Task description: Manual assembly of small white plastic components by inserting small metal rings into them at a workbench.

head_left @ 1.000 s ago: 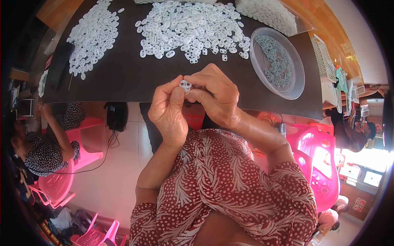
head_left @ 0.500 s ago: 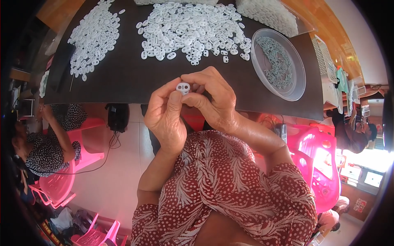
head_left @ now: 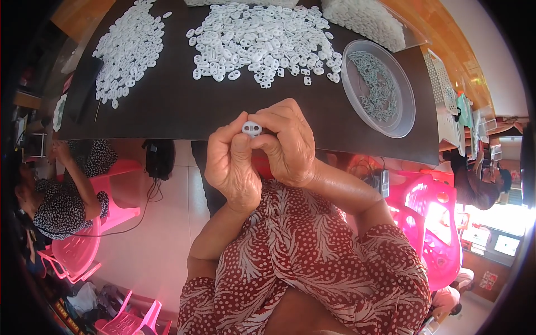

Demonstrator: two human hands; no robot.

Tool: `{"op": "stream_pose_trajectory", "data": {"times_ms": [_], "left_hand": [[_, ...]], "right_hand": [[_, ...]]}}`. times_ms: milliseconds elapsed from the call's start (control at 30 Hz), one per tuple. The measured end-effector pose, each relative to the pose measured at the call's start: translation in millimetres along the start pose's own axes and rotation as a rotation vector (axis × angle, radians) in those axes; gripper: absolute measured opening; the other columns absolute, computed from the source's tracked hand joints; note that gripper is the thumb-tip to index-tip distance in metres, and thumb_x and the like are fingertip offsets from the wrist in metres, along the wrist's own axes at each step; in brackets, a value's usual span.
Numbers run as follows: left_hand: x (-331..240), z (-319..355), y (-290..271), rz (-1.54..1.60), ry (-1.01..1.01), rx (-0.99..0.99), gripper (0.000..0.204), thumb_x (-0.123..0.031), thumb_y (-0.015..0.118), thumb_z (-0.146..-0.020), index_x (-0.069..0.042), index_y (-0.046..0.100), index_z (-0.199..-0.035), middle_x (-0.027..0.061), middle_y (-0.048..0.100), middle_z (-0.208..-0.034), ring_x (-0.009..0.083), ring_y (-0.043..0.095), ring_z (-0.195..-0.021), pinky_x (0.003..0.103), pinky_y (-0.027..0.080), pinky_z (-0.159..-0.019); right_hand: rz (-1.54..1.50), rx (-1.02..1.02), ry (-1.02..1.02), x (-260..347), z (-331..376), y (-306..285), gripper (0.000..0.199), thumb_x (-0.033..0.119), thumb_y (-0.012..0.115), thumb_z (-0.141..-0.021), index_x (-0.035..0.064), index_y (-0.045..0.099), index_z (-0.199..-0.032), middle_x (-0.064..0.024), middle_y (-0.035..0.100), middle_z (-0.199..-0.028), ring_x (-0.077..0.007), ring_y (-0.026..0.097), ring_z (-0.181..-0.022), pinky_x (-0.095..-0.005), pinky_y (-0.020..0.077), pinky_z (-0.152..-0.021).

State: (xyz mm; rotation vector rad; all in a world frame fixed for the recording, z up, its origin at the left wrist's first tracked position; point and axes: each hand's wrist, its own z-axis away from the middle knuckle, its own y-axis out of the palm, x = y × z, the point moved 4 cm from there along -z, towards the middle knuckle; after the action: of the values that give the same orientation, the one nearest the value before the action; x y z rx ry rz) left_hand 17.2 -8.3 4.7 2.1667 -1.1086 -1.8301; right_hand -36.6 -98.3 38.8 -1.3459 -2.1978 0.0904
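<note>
The left hand [head_left: 231, 167] and the right hand [head_left: 290, 145] are close together, near the front edge of the dark tabletop [head_left: 167, 109]. Between their fingertips there is one small white plastic piece [head_left: 252, 129], rounded, with two holes facing up toward the head. Both hands are closed on it: each seems to pinch it between the thumb and the forefinger, one hand from each side. What the other fingers of the right hand do underneath, I cannot tell.

On the tabletop, beyond the hands, lies a wide heap of white pieces [head_left: 257, 44], and to the left a second heap [head_left: 128, 53]. To the right stands a round clear bowl [head_left: 407, 109] with small grey-green pieces [head_left: 371, 84] inside it.

For working the piece well, I think it is good to hold it by its rim, so that the two holes stay uncovered and easy to see. The thumbs should press with equal force from both sides, because a stronger push from one side could turn such a small, smooth thing and make it slip out. As the hands are so near to the edge, it would be safer to work a little more inward, so that a dropped piece lands on the tabletop and not in the lap.
</note>
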Motion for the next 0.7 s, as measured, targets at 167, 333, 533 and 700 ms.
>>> {"op": "stream_pose_trajectory", "data": {"times_ms": [167, 333, 533, 700], "left_hand": [[-6.7, -0.3, -1.7, -0.137, 0.193, 0.072, 0.025, -0.016, 0.054, -0.094, 0.005, 0.058, -0.105, 0.0026, 0.056, -0.090, 0.0071, 0.050, -0.081, 0.022, 0.043, -0.076], [-8.6, 0.1, -0.4, -0.160, 0.195, 0.051, 0.024, -0.018, 0.054, -0.094, 0.005, 0.058, -0.103, 0.0009, 0.053, -0.086, 0.0070, 0.048, -0.079, 0.022, 0.042, -0.075], [-8.4, 0.0, 0.4, -0.192, 0.215, 0.018, 0.023, -0.018, 0.054, -0.094, 0.004, 0.058, -0.101, -0.0011, 0.049, -0.083, 0.0059, 0.043, -0.076, 0.022, 0.038, -0.071], [-3.4, 2.1, -0.9, -0.204, 0.198, 0.012, 0.023, -0.018, 0.053, -0.095, 0.003, 0.057, -0.102, -0.0009, 0.049, -0.085, 0.0057, 0.043, -0.076, 0.022, 0.039, -0.072]], "right_hand": [[-0.051, 0.011, 0.005, 5.2, 1.0, 0.6, 0.030, 0.005, 0.070, -0.071, -0.0029, 0.056, -0.096, -0.0105, 0.057, -0.083, -0.0250, 0.052, -0.069, -0.0329, 0.0439, -0.059], [-0.048, 0.025, 0.008, 4.6, 2.8, 2.2, 0.029, 0.022, 0.057, -0.090, -0.0054, 0.054, -0.099, -0.0135, 0.057, -0.086, -0.0244, 0.053, -0.071, -0.0316, 0.0447, -0.060], [-0.047, 0.002, -0.011, 4.0, 3.0, 6.3, 0.026, 0.019, 0.059, -0.088, -0.0050, 0.054, -0.098, -0.0134, 0.057, -0.083, -0.0248, 0.052, -0.069, -0.0319, 0.0441, -0.058], [-0.031, 0.005, -0.009, 2.5, 5.7, 6.0, 0.022, 0.014, 0.060, -0.087, -0.0046, 0.054, -0.098, -0.0132, 0.056, -0.082, -0.0250, 0.051, -0.068, -0.0328, 0.0437, -0.058]]}}
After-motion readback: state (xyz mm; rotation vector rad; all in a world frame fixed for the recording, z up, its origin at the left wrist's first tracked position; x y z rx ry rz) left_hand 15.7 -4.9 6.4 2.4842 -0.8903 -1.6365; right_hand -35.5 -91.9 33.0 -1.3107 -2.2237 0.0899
